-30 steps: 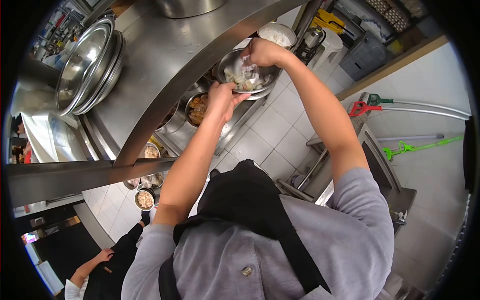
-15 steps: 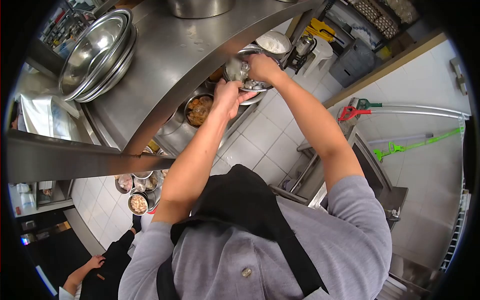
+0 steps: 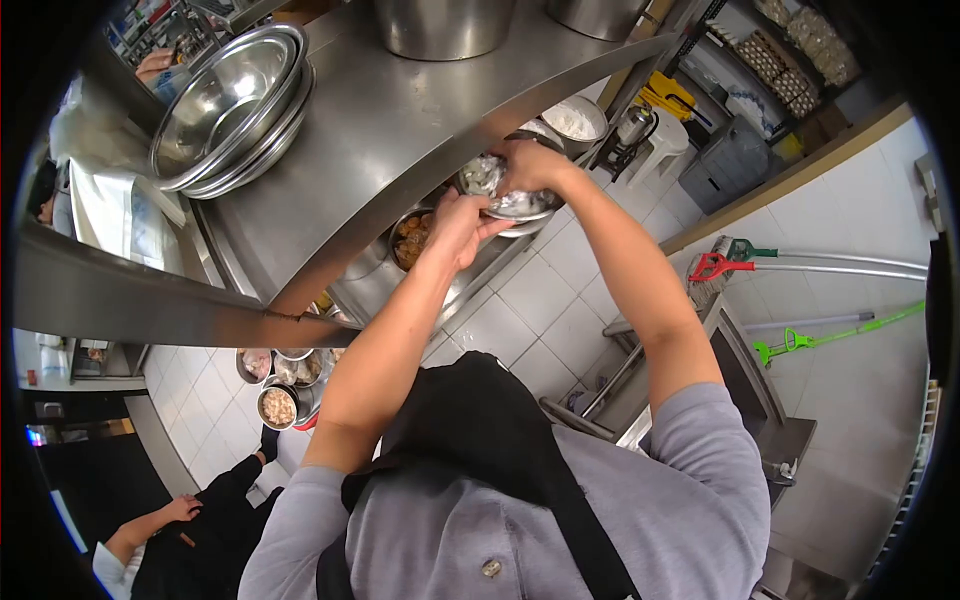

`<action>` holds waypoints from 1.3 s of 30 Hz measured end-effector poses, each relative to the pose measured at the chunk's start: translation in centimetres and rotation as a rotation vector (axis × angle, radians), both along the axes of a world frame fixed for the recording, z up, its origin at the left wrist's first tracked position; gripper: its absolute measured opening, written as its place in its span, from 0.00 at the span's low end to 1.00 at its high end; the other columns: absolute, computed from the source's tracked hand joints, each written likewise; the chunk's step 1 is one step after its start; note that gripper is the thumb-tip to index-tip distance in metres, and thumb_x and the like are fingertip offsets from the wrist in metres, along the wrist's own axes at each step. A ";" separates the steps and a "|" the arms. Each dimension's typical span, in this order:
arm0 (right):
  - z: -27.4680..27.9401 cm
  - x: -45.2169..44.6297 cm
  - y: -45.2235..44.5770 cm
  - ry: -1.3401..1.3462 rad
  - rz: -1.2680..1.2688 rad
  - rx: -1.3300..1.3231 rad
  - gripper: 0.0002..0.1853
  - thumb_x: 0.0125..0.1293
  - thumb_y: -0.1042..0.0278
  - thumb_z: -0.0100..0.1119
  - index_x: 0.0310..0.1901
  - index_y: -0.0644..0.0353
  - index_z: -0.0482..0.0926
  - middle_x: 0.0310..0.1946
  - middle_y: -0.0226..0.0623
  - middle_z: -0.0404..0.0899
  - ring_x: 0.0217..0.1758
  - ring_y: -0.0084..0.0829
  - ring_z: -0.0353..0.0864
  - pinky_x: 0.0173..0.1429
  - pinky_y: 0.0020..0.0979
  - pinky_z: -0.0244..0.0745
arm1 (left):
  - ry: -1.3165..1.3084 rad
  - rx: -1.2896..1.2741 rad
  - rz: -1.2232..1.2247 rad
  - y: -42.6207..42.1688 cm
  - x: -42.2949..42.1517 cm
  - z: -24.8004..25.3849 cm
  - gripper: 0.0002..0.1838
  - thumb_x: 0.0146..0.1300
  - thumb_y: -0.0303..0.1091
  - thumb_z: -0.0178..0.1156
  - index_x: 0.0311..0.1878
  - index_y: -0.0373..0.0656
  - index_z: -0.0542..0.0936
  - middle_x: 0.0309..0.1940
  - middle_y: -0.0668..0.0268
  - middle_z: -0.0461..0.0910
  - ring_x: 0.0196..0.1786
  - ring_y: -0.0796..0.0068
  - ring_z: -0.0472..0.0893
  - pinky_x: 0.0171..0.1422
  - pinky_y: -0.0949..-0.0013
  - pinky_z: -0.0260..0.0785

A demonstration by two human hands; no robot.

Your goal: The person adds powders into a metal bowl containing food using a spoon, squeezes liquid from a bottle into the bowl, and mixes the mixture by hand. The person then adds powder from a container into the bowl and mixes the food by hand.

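Fingers of right hand are hidden in the bowl, grip can't be told; rim's held by left hand at 8 o'clock, mouth facing up.

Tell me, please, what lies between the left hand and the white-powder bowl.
The metal bowl and the right hand lie there in the head view.

The floor has white tiles. Past the right edge of the shiny counter stands a white stool.
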State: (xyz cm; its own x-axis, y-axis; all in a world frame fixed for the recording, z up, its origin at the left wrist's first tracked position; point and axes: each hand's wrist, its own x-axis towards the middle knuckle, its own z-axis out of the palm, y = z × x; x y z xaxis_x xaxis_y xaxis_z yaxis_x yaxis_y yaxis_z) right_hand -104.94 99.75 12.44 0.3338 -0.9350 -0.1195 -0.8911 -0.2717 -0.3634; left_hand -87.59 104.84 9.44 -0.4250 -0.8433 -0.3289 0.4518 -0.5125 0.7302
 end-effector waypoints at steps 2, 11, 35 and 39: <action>-0.7 1.0 -0.6 0.142 0.042 -0.067 0.37 0.40 0.61 0.71 0.59 0.54 0.80 0.50 0.53 0.83 0.53 0.49 0.82 0.59 0.40 0.75 | -0.104 0.040 0.054 0.3 0.3 0.2 0.16 0.66 0.19 0.48 0.56 0.32 0.64 0.52 0.50 0.73 0.49 0.54 0.81 0.50 0.55 0.85; 4.5 -1.7 -2.5 -0.076 0.165 -0.459 0.17 0.54 0.69 0.63 0.47 0.58 0.83 0.42 0.45 0.85 0.46 0.46 0.83 0.51 0.38 0.78 | -0.074 0.081 0.277 -1.2 2.4 0.1 0.10 0.67 0.20 0.49 0.50 0.32 0.70 0.45 0.56 0.73 0.42 0.62 0.81 0.46 0.60 0.87; -3.2 -7.5 -8.1 -0.444 -0.248 -0.118 0.17 0.45 0.70 0.68 0.41 0.59 0.87 0.32 0.43 0.86 0.36 0.34 0.86 0.45 0.35 0.79 | -0.203 0.021 0.305 -1.3 1.4 0.1 0.19 0.65 0.18 0.49 0.60 0.36 0.65 0.51 0.53 0.74 0.44 0.59 0.82 0.47 0.57 0.85; -2.9 -3.5 -8.1 -0.225 0.073 -0.333 0.24 0.46 0.60 0.72 0.46 0.61 0.85 0.41 0.50 0.85 0.45 0.44 0.85 0.51 0.36 0.78 | -0.148 -0.044 0.206 -1.2 -1.3 0.4 0.19 0.65 0.18 0.48 0.59 0.35 0.66 0.51 0.52 0.75 0.46 0.57 0.82 0.47 0.58 0.85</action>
State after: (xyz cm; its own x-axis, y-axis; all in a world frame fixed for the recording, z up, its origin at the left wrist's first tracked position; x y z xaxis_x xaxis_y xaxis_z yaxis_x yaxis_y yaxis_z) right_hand -108.47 91.65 9.54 0.3845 -0.8830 0.2693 -0.7733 -0.4674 -0.4285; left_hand -88.89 103.67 9.86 -0.1924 -0.9220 -0.3360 0.4305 -0.3870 0.8154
